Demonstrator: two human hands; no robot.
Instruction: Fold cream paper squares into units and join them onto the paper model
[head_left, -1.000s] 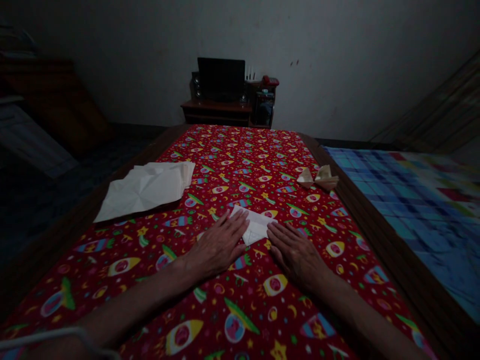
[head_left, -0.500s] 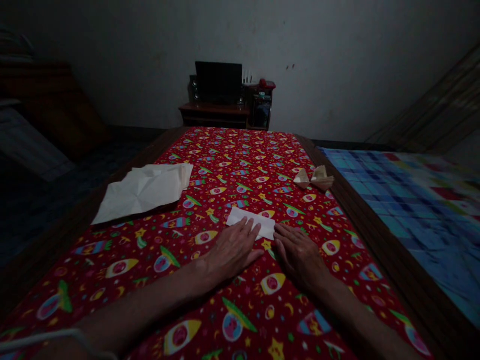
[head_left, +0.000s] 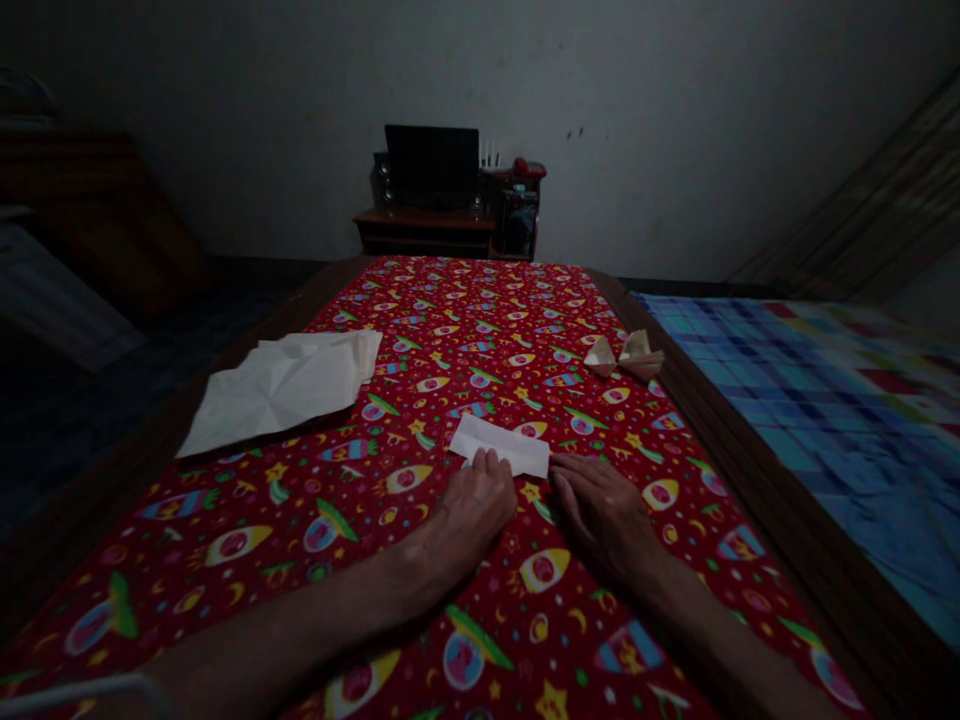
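A small white strip of folded paper [head_left: 517, 448] lies on the red patterned cloth, a crease running along it. My left hand [head_left: 474, 505] has its fingers curled together at the paper's near edge, closed on it; the thumb is hidden. My right hand [head_left: 607, 505] rests on the cloth with fingers stretched out, the tips by the paper's right end. A stack of creased pale sheets [head_left: 281, 385] sits to the left. Folded paper pieces [head_left: 639, 358] stand at the right.
The red cloth [head_left: 480, 300] covers a long table with a dark wooden edge [head_left: 720, 430]. Beyond its far end are a black monitor [head_left: 433, 158] and a red telephone [head_left: 529, 168]. A blue checked sheet [head_left: 795, 400] spreads at the right.
My left hand has drawn back from lying flat on the paper, and its fingers are now curled at the near edge. My right hand has hardly moved.
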